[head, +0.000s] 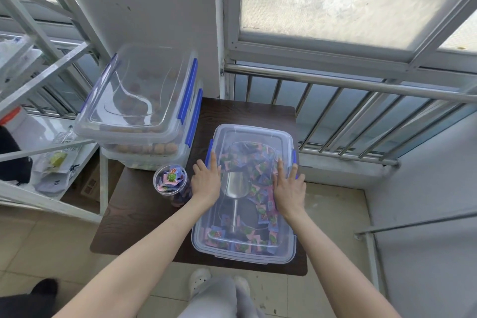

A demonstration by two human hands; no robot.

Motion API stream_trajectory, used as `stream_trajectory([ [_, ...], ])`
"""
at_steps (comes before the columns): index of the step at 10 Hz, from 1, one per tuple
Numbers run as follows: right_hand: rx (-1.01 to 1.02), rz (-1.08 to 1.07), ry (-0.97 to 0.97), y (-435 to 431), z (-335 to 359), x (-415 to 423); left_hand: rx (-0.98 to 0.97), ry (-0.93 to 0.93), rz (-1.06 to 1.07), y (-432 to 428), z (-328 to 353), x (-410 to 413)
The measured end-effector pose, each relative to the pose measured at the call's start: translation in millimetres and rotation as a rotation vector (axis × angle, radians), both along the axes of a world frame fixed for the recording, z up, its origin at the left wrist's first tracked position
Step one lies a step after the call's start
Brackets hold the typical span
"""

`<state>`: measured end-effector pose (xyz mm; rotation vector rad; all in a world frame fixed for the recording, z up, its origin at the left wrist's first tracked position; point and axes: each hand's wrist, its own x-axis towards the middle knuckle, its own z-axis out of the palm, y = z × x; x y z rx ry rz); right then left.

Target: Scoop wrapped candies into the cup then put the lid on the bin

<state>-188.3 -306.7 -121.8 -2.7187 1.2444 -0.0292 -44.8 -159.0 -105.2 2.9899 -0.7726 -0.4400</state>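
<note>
A clear plastic bin (204,240) with blue side latches stands on the dark wooden table (139,219). Its clear lid (251,134) lies on top. Through the lid I see wrapped candies (260,170) and a metal scoop (233,186) lying inside. My left hand (206,179) rests flat on the lid's left side, fingers spread. My right hand (289,188) rests flat on the lid's right side, near the blue latch (294,156). A clear cup (169,181) filled with wrapped candies stands on the table just left of my left hand.
Two stacked lidded bins (144,111) with round brown items occupy the table's back left corner. A white metal shelf (49,183) with bags stands to the left. A window railing (348,82) runs behind the table. My feet (201,281) are at the near edge.
</note>
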Motion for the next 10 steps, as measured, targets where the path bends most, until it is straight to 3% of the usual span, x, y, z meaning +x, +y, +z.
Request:
stream_trajectory([
  [2, -0.025, 0.013, -0.013, 0.1, -4.9, 1.9, 0.108, -0.106, -0.175, 2.6, 4.9, -1.6],
  [4, -0.151, 0.038, -0.035, 5.6, 3.1, 5.9, 0.112, -0.171, -0.218, 1.9, 0.3, -2.2],
  [7, -0.108, 0.052, 0.061, 6.0, 5.3, 5.9, 0.059, -0.132, -0.188, 1.5, -2.4, -0.1],
  [9, -0.046, 0.065, 0.108, 0.1, 16.1, 3.4, 0.016, 0.017, -0.213, 8.8, 8.6, 10.8],
  [10, -0.040, 0.066, 0.211, 0.5, 35.5, 3.8, 0.008, 0.012, -0.246, 15.9, 19.8, 20.2],
])
